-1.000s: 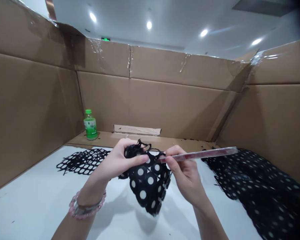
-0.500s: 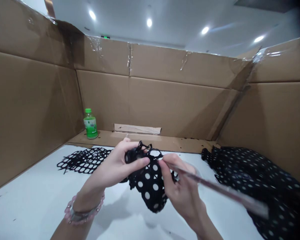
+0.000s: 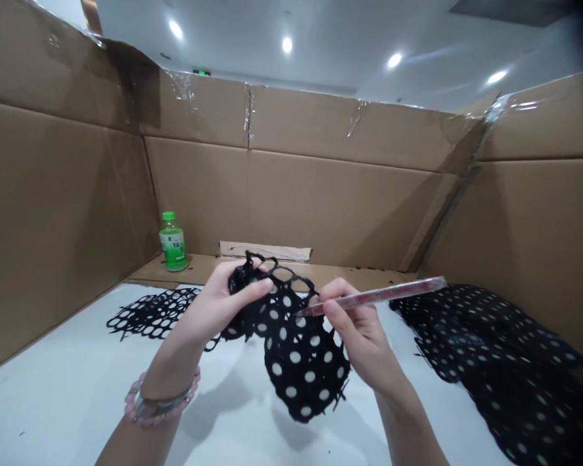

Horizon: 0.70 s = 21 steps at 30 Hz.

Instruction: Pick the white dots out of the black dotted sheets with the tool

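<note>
Black dotted fabric [image 3: 308,375] is hanging above the white table [image 3: 238,427], between the two hands. The left hand [image 3: 218,301] is gripping its bunched upper part, while the right hand [image 3: 362,340] is holding a slim tool [image 3: 393,293], whose tip is lying over the fabric.

Work area is enclosed on three sides by brown cardboard: left wall [image 3: 53,213], back wall [image 3: 320,207], right wall [image 3: 525,226]. Horizontal creases seen in all three; upper edges patched with clear tape [image 3: 500,110]. White work surface [image 3: 68,375] is bordered at the back by a cardboard strip [image 3: 199,272]. Pale ceiling [image 3: 243,26] is lit by four round downlights [image 3: 286,44]; small green lit sign [image 3: 202,72] seen just above back wall, dark grey panel [image 3: 510,11] at upper right. Diagonal shadow [image 3: 403,223] is cast across back wall's right part.
</note>
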{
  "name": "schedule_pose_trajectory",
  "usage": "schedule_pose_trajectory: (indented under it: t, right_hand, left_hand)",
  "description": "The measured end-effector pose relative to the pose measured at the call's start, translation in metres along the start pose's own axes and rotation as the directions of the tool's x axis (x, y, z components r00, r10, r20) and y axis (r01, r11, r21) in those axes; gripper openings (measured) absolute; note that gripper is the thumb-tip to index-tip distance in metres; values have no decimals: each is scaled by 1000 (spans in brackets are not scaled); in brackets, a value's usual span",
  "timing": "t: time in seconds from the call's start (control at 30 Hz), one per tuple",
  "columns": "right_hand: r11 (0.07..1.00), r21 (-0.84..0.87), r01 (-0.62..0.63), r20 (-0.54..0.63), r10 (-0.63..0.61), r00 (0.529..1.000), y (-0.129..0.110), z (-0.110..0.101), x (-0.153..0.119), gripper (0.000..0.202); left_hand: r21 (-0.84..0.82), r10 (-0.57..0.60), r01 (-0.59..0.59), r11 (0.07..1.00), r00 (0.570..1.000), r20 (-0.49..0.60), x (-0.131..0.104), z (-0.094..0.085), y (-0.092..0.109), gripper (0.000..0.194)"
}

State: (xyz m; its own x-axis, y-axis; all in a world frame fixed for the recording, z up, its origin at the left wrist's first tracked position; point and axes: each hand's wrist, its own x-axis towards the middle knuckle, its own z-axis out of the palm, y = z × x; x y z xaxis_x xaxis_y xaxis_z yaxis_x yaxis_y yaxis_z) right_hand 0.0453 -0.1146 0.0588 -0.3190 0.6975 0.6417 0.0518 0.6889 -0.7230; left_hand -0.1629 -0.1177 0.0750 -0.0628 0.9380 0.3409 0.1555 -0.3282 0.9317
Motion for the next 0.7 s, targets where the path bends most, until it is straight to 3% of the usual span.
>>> schedule_pose_trajectory:
  t: [0.1,0.2,0.33,0.5,0.57,0.7]
  right_hand:
    - [998,64,-20,-14,21,1000,1,-3,1,20]
    - [997,75,-9,-38,12,999,3,-3,1,20]
    - [993,117,-5,-17,7,1000,4,-4,2,19]
    - [993,114,35,58,-41,997,4,-5,4,21]
    - [995,84,51,50,-56,997,4,-6,4,21]
    - [998,19,64,3,-64,998,4,-10,4,19]
  left_hand:
    - [35,-23,25,999,998,-57,3,-1,-2,37]
    - [90,-17,21,996,999,-37,4,0,-3,37]
    - [38,23,-30,999,987,162,5,-2,-1,33]
    - [-104,16,29,994,913,407,7,-5,-4,39]
    - [-101,-7,52,994,914,406,7,-4,-7,38]
    - [-56,-52,73,996,951,305,5,-1,-8,51]
